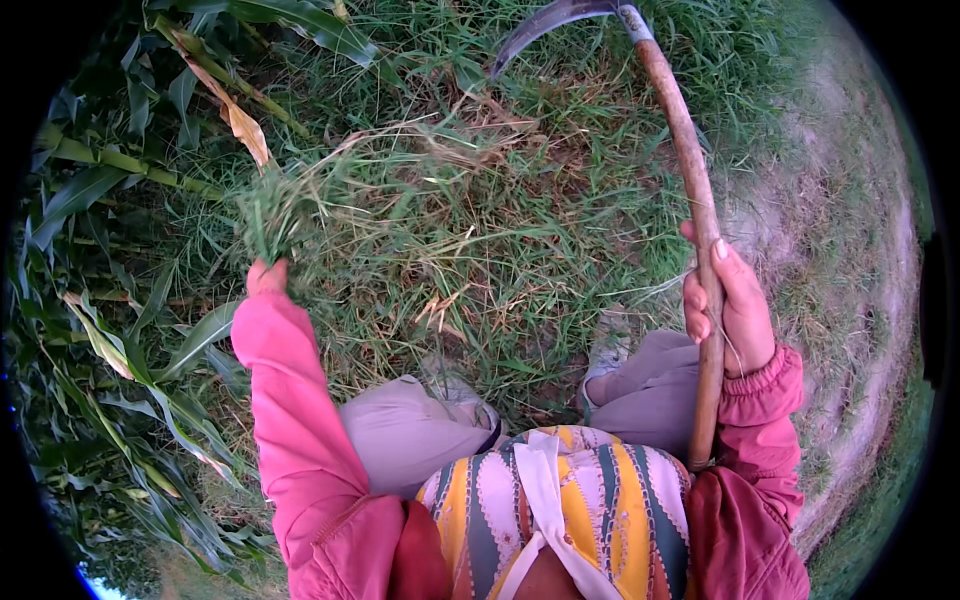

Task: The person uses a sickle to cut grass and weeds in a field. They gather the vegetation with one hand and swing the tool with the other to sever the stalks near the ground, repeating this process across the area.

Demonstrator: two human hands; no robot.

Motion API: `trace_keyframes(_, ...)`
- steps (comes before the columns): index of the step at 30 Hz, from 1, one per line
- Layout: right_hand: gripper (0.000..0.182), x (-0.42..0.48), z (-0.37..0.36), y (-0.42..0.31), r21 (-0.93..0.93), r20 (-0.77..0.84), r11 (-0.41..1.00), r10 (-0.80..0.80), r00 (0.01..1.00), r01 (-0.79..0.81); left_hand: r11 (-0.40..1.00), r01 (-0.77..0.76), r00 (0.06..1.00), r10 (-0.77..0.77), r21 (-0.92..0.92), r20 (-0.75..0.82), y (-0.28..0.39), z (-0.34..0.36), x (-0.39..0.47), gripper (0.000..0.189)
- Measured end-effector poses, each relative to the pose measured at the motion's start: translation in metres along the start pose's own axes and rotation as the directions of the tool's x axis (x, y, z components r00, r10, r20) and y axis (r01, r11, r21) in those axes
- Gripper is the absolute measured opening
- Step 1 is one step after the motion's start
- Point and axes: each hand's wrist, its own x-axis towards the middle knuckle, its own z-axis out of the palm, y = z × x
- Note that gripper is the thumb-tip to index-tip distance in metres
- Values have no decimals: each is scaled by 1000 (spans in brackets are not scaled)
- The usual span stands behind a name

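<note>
My left hand (268, 276), at the end of a pink sleeve, is closed on a bunch of cut grass (274, 214) beside the corn plants; the grass is blurred and hides part of the fingers. On the right, my right hand (724, 300) grips the curved wooden handle (686, 142) of a sickle. Its curved metal blade (547, 24) points left at the top of the view, above green grass, and is partly cut off by the picture's edge. The handle's lower end reaches down beside my striped top.
Corn plants (97, 161) with broad leaves stand along the left. Cut and trampled grass (480, 247) covers the ground before me. My shoes (607, 349) rest in it near my bent knees. A bare dirt path (862, 420) curves along the right.
</note>
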Motion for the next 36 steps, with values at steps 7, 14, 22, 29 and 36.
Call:
trace_keyframes(7, 42, 16, 3, -1, -12, -21, 993, 116, 993, -116, 970, 97, 797, 59, -223, 602, 106, 83, -26, 62)
trace_keyframes(14, 44, 21, 8, -5, -77, 26, 986, 149, 988, -147, 922, -359, 582, 102, 142, 807, 86, 182, -69, 85)
trace_keyframes(22, 41, 19, 6, -11, -100, 72, 990, 103, 992, -95, 1000, 10, 863, -2, -13, 505, 134, 150, -89, 38)
trace_keyframes(29, 40, 9, 1, -7, -105, 158, 990, 105, 982, -89, 947, -52, 795, 231, -316, 560, 171, 79, -151, 28)
trace_keyframes(36, 41, 4, 8, -12, -52, 221, 998, 52, 974, -42, 823, -120, 985, 170, -556, 40, 76, -46, -112, 22)
